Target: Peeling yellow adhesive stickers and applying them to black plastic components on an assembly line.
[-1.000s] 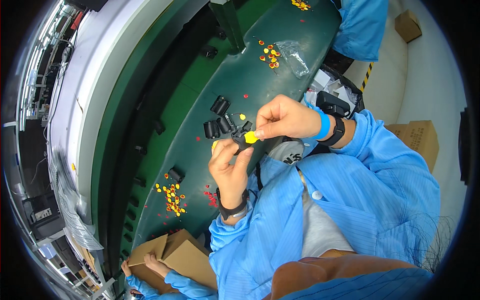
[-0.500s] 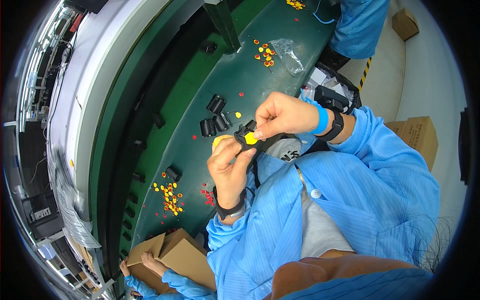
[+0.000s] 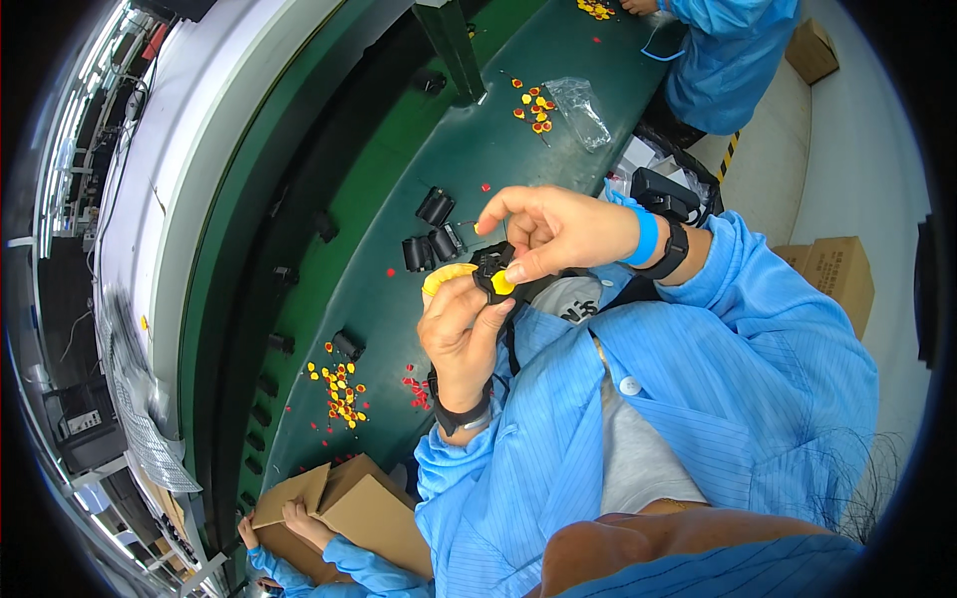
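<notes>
My left hand (image 3: 461, 334) is closed around a black plastic housing (image 3: 488, 261), which it holds up above the bench. A yellow disc (image 3: 502, 283) shows on the side of the housing facing me. A yellow covering (image 3: 447, 278) shows at one finger of that hand. My right hand (image 3: 558, 231) touches the disc with its thumb. Its index finger is stretched out apart from the thumb, and the other fingers curl behind. Beyond the index fingertip, a small yellow piece (image 3: 477, 228) is partly covered. Several black cylindrical housings (image 3: 436, 206) lie on the bench beyond my hands.
Yellow-and-red wired pieces (image 3: 342, 392) are heaped on the green bench (image 3: 399, 329), beside red bits (image 3: 417, 391). A clear bag (image 3: 581, 113) lies farther off. One co-worker's hands hold a cardboard box (image 3: 374, 513); another co-worker in blue (image 3: 733, 60) stands at the far end.
My right index finger has lifted off the housing and stretched out, while the thumb stays on the yellow disc. The far co-worker has shifted, and a hand now shows at the bench.
</notes>
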`<state>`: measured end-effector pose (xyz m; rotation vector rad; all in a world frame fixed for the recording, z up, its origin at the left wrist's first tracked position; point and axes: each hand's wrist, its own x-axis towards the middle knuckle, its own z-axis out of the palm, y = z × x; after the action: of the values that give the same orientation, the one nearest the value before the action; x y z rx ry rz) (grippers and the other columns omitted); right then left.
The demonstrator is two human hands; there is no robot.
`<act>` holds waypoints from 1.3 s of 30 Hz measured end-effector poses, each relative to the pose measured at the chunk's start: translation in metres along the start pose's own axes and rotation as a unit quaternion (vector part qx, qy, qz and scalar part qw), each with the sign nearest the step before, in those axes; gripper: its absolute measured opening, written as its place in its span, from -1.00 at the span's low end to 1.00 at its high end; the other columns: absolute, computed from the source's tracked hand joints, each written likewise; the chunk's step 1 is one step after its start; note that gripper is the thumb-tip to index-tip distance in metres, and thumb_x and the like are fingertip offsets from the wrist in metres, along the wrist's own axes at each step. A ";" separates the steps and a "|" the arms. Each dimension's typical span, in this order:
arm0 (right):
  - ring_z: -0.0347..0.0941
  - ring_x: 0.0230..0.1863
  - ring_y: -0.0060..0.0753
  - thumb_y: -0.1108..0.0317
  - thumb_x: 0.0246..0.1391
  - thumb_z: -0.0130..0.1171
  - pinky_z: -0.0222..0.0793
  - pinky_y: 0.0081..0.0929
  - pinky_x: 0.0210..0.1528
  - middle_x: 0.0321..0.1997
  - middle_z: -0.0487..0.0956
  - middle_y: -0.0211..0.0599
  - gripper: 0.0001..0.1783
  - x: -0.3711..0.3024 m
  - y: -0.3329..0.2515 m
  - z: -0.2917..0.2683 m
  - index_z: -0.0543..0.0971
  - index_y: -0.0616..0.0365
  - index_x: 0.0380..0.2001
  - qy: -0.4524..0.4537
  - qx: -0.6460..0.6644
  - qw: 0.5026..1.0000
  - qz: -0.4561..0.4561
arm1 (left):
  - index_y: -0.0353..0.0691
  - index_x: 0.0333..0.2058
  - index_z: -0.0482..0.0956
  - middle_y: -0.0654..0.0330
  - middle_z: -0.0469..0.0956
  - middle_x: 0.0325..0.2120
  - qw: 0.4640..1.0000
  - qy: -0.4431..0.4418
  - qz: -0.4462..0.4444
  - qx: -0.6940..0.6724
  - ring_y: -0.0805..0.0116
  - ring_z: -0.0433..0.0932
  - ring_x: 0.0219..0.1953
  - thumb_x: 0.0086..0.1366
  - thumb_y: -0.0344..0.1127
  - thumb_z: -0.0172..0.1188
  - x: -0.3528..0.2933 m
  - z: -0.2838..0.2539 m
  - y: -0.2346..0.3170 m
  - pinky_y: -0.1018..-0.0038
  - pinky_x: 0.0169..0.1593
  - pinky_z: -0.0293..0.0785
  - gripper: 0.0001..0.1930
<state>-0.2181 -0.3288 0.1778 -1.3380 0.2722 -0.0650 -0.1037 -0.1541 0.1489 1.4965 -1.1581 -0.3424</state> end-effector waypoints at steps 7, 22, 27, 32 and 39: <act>0.35 -0.54 -0.79 0.48 0.02 0.24 0.25 -0.77 -0.53 -0.53 0.49 -0.46 -0.82 0.003 -0.002 -0.004 0.50 0.28 -0.30 -0.057 -0.025 0.996 0.058 | -0.37 -0.45 0.55 0.12 0.53 -0.40 0.997 0.005 -0.042 -0.057 0.26 0.49 -0.28 0.00 -0.48 0.31 0.003 0.009 0.005 0.42 -0.14 0.32 -0.86; 0.39 -0.39 -0.73 0.45 0.05 0.22 0.32 -0.71 -0.36 -0.42 0.50 -0.46 -0.73 0.051 0.075 -0.025 0.47 0.25 -0.17 -0.021 0.028 0.997 0.076 | -0.35 -0.49 0.51 0.18 0.49 -0.41 0.996 0.005 -0.087 -0.021 0.36 0.45 -0.26 0.13 -0.46 0.23 0.030 0.008 -0.070 0.48 -0.13 0.31 -0.90; 0.50 -0.27 -0.33 0.28 -0.02 0.23 0.42 -0.39 -0.18 -0.27 0.56 -0.22 -0.57 0.084 0.120 -0.103 0.48 0.14 -0.05 0.296 -0.240 0.922 0.071 | -0.35 -0.48 0.55 0.00 0.55 -0.42 0.970 0.047 -0.040 0.234 0.00 0.48 -0.25 0.12 -0.34 0.20 0.088 -0.041 -0.187 0.22 -0.02 0.29 -0.84; 0.50 -0.17 -0.04 0.30 0.00 0.16 0.41 -0.22 -0.14 -0.17 0.52 -0.05 -0.67 0.123 0.152 -0.178 0.53 0.15 -0.12 0.418 -0.484 0.756 0.139 | -0.33 -0.47 0.58 0.03 0.57 -0.43 0.931 0.019 -0.054 0.361 0.03 0.50 -0.30 0.14 -0.27 0.19 0.160 -0.063 -0.306 0.18 0.05 0.21 -0.79; 0.52 -0.25 -0.07 0.39 0.00 0.01 0.48 -0.26 -0.28 -0.22 0.48 -0.01 -0.74 0.169 0.175 -0.217 0.47 0.26 -0.22 0.300 -0.641 0.671 0.221 | -0.34 -0.19 0.53 0.00 0.53 -0.16 0.907 -0.042 -0.090 0.409 0.01 0.42 -0.04 0.09 -0.35 0.23 0.205 -0.053 -0.368 0.20 0.10 0.23 -0.70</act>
<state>-0.1238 -0.5282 -0.0619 -2.5981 1.4045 0.1372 0.2027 -0.3389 -0.0789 2.3484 -1.3092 -0.0250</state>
